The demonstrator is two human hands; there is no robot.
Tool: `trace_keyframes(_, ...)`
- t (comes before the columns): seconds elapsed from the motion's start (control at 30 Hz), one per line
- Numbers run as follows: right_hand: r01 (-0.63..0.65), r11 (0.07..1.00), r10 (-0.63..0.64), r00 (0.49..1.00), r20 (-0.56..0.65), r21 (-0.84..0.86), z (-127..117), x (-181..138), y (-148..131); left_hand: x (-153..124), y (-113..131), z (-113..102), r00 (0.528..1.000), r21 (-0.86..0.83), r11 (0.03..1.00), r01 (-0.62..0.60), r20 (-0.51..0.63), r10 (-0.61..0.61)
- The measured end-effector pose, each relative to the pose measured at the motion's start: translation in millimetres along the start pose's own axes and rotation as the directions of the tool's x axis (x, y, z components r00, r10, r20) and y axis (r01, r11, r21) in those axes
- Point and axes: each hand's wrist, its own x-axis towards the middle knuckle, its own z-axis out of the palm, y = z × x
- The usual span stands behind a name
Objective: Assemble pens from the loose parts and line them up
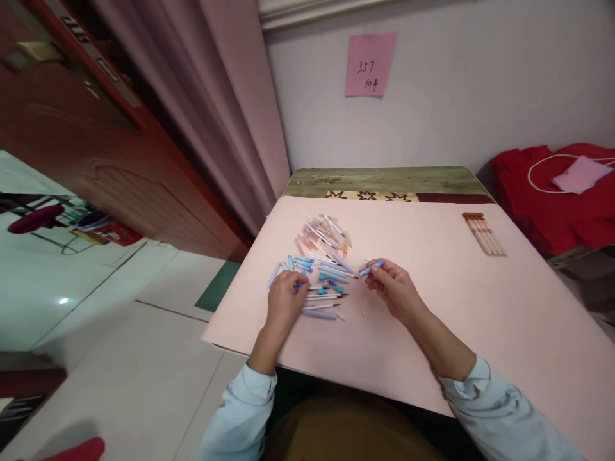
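Pen parts [319,314] on pink-covered table [480,333], grey wall [456,96] behind

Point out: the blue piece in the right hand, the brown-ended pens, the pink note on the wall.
Blue piece [366,269]: head view, on its exposed side.
Brown-ended pens [483,235]: head view, middle of the row.
Pink wall note [369,64]: head view, mid-sheet.

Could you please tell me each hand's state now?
Left hand: curled at a blue piece; grip unclear.
Right hand: closed, holding a blue pen part.
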Motion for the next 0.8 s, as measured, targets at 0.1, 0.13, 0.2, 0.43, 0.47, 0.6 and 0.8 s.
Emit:
trace_keyframes(0.1, 0.008, 1.000, -0.008, 1.000, -0.007, -0.017, -2, 1, 4, -5, 5, 7, 0.996, 0.047, 0.997, -0.064, 0.060, 0.061)
trace_keyframes(0.13, 0.015, 1.000, -0.015, 1.000, -0.012, -0.021, -3, 1, 5, -6, 8, 9, 0.995, 0.064, 0.994, -0.083, 0.069, 0.079)
trace_keyframes(0.2, 0.028, 0.999, -0.029, 0.999, -0.021, -0.025, -5, 2, 6, -6, 11, 10, 0.992, 0.096, 0.990, -0.107, 0.080, 0.099)
trace_keyframes(0.43, 0.038, 0.999, -0.040, 0.997, -0.062, -0.033, -6, 2, 6, -1, 10, 6, 0.988, 0.154, 0.979, -0.131, 0.103, 0.116)
trace_keyframes(0.47, 0.037, 0.999, -0.039, 0.997, -0.067, -0.033, -5, 2, 5, 0, 10, 6, 0.988, 0.158, 0.979, -0.129, 0.108, 0.113)
trace_keyframes(0.6, 0.044, 0.998, -0.048, 0.995, -0.086, -0.045, -2, 1, 4, 5, 14, 9, 0.987, 0.183, 0.976, -0.121, 0.129, 0.098)
trace_keyframes(0.8, 0.051, 0.997, -0.055, 0.996, -0.070, -0.057, -3, 1, 4, 14, 21, 14, 0.980, 0.246, 0.961, -0.125, 0.182, 0.081)
